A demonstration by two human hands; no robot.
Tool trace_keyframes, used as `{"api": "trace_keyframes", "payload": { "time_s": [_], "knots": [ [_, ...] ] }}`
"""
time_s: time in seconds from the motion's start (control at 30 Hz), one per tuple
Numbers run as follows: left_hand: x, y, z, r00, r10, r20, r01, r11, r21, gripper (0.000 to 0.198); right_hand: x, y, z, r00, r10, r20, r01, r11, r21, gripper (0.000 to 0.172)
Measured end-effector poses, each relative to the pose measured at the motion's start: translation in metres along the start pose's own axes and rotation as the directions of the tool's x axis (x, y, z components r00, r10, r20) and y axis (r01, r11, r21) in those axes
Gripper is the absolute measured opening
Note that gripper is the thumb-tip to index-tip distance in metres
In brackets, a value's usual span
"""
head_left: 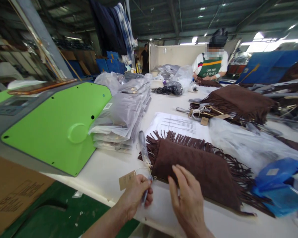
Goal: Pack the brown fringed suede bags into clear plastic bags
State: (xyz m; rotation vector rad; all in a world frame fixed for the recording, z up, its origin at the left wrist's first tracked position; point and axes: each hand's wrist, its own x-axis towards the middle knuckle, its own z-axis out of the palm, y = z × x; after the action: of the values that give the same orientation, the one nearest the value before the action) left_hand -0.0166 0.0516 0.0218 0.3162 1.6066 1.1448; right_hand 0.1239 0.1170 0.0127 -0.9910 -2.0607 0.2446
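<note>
A dark brown fringed suede pouch (pixel 193 168) lies flat on the white table in front of me. At its left end is a strap in clear wrapping (pixel 144 150), with a cardboard tag (pixel 127 180) hanging beside it on thin string. My left hand (pixel 141 191) is closed in a pinch on the lower part of this wrapped strap, close to the pouch's corner. My right hand (pixel 187 195) rests with its fingertips on the pouch's near edge, fingers stretched and slightly apart. Printed paper (pixel 178 124) lies partly under the pouch's far fringe.
On the left, a green-sided machine (pixel 57 129) stands beside stacked bagged goods (pixel 116 115). More brown fringed pouches (pixel 240 100) lie at the right, near clear plastic bags (pixel 243 142) and a blue plastic bag (pixel 283 185). A co-worker (pixel 211 62) stands across the table.
</note>
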Motion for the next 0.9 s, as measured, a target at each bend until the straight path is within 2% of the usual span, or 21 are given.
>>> {"api": "trace_keyframes", "payload": {
  "time_s": [0.03,0.1,0.17,0.23,0.33,0.4,0.5,0.57,0.7,0.8,0.9],
  "knots": [
    [-0.001,0.000,0.000,1.000,0.016,-0.004,-0.016,1.000,0.023,0.036,0.009,0.015,-0.001,1.000,-0.029,0.001,0.029,0.991,-0.132,0.036],
    [-0.002,0.001,0.000,0.998,0.052,-0.027,-0.050,0.995,0.085,0.033,0.024,0.041,0.000,0.992,-0.037,0.117,0.069,0.957,-0.281,0.039],
    [-0.003,0.002,0.000,0.998,0.054,-0.029,-0.051,0.993,0.106,0.030,0.032,0.059,0.002,0.971,-0.008,0.239,0.088,0.942,-0.324,0.040],
    [-0.002,0.003,0.001,0.999,0.051,-0.019,-0.049,0.994,0.102,0.029,0.033,0.063,0.003,0.964,0.008,0.266,0.079,0.946,-0.314,0.040],
    [0.001,0.002,0.000,0.999,0.046,-0.001,-0.046,0.994,0.096,0.029,0.017,0.046,0.001,0.993,-0.036,0.110,0.060,0.974,-0.220,0.039],
    [0.003,0.000,-0.001,0.998,0.057,0.016,-0.059,0.994,0.092,0.030,0.001,0.026,0.000,0.999,-0.013,0.052,0.017,0.998,-0.066,0.034],
    [0.003,-0.002,-0.001,0.995,0.091,0.032,-0.094,0.991,0.095,0.030,-0.016,-0.007,0.006,0.972,0.101,0.214,-0.148,0.966,0.212,0.026],
    [0.001,-0.001,0.000,0.993,0.110,0.033,-0.113,0.988,0.105,0.030,-0.017,-0.021,0.015,0.939,0.160,0.305,-0.254,0.920,0.298,0.024],
    [-0.001,-0.002,0.002,0.988,0.156,0.022,-0.158,0.979,0.129,0.029,-0.008,-0.027,0.030,0.913,0.223,0.341,-0.336,0.885,0.322,0.020],
    [-0.001,-0.004,0.004,0.981,0.195,-0.003,-0.192,0.967,0.167,0.026,-0.005,-0.024,0.035,0.912,0.226,0.341,-0.338,0.886,0.317,0.021],
    [0.000,-0.005,0.004,0.985,0.168,-0.044,-0.159,0.974,0.164,0.024,-0.009,-0.022,0.038,0.916,0.222,0.335,-0.331,0.889,0.315,0.022]
  ]
}}
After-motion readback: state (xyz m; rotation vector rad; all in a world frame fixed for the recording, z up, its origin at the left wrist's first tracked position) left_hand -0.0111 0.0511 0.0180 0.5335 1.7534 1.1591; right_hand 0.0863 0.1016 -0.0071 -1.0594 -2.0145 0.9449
